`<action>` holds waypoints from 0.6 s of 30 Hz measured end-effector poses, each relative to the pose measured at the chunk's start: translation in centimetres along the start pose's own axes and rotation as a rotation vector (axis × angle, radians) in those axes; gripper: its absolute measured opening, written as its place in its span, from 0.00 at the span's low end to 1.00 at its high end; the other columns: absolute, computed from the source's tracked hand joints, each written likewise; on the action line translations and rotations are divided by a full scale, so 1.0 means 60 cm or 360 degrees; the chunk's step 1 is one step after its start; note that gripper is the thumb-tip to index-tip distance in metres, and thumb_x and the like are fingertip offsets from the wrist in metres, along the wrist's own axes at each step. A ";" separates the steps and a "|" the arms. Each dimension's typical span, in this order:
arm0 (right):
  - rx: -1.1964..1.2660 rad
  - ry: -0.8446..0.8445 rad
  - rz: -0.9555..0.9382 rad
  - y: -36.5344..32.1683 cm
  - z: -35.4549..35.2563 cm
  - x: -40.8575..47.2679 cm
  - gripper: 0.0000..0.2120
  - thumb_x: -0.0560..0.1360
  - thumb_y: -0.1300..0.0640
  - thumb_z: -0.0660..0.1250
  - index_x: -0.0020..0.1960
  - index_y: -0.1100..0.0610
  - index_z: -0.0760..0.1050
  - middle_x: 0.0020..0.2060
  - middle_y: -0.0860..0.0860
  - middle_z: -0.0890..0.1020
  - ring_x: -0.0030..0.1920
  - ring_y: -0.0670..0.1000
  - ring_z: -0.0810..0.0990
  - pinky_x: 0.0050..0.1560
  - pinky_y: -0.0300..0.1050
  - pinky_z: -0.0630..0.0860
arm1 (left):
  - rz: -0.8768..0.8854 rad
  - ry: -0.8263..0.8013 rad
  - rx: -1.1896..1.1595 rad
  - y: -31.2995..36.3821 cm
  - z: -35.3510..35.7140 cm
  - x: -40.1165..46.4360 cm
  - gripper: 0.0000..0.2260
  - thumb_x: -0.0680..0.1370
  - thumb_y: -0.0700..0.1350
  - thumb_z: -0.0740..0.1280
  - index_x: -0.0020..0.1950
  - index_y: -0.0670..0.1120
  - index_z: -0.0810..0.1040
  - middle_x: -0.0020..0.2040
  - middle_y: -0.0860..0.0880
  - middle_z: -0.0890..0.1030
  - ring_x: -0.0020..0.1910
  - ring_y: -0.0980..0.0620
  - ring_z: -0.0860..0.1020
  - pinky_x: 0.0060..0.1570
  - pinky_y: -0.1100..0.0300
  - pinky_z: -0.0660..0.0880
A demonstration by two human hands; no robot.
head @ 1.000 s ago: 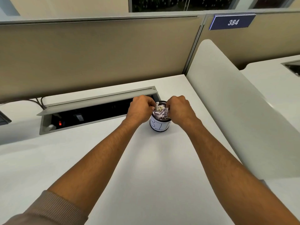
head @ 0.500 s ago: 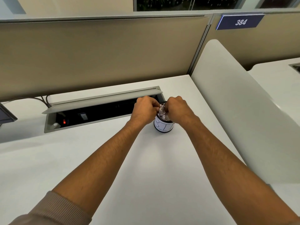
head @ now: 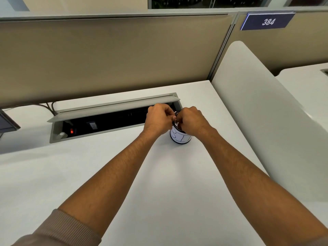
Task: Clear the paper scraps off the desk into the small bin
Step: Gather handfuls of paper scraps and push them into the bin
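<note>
White and smooth, the desk [head: 159, 201] carries a small round bin [head: 180, 138] with a white wall, dark curved lines and a dark rim, and it stands directly under the fingers of both hands. Over its mouth the left hand [head: 158, 119] and the right hand [head: 191, 121] are curled with knuckles almost touching, pinching something pale that is too hidden to name, so I cannot tell if any paper scraps are held. Just beyond the fingers lies an open grey cable tray [head: 110, 119] with a red switch, behind it a beige fabric partition [head: 106, 55], and a rounded white divider [head: 262, 110] closes the right side, while much bare desk stays free on the near side.
</note>
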State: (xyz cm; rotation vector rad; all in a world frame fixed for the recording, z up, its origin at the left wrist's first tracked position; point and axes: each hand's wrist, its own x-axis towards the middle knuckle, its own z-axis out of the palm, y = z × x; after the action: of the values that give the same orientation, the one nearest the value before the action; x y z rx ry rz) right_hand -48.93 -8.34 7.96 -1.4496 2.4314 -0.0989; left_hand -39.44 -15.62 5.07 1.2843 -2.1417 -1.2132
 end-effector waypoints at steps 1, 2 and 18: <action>-0.0045 -0.0019 -0.0008 -0.001 0.002 0.004 0.08 0.75 0.60 0.69 0.54 0.57 0.81 0.49 0.58 0.80 0.41 0.55 0.73 0.42 0.44 0.72 | 0.0000 -0.0005 0.0005 0.000 0.000 0.000 0.05 0.73 0.41 0.74 0.39 0.48 0.81 0.41 0.46 0.82 0.41 0.50 0.83 0.43 0.52 0.82; -0.0082 -0.0040 -0.0016 -0.002 0.004 0.007 0.08 0.75 0.60 0.68 0.54 0.58 0.80 0.49 0.58 0.79 0.41 0.54 0.73 0.42 0.44 0.72 | 0.0001 -0.0011 0.0007 0.001 -0.001 0.000 0.04 0.73 0.41 0.74 0.40 0.47 0.81 0.41 0.46 0.83 0.41 0.50 0.83 0.43 0.52 0.82; -0.0171 -0.0140 -0.0071 -0.005 0.000 0.019 0.11 0.77 0.61 0.65 0.58 0.62 0.75 0.53 0.59 0.77 0.47 0.56 0.76 0.45 0.43 0.70 | -0.0001 0.0060 0.0020 0.001 0.006 -0.007 0.04 0.74 0.42 0.73 0.40 0.48 0.81 0.40 0.48 0.82 0.40 0.50 0.82 0.45 0.52 0.82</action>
State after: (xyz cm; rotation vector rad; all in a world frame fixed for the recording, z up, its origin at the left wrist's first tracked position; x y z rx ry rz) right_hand -49.20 -9.48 7.74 -1.5203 2.3669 0.0852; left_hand -39.48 -15.06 4.97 1.3030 -2.1260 -1.1683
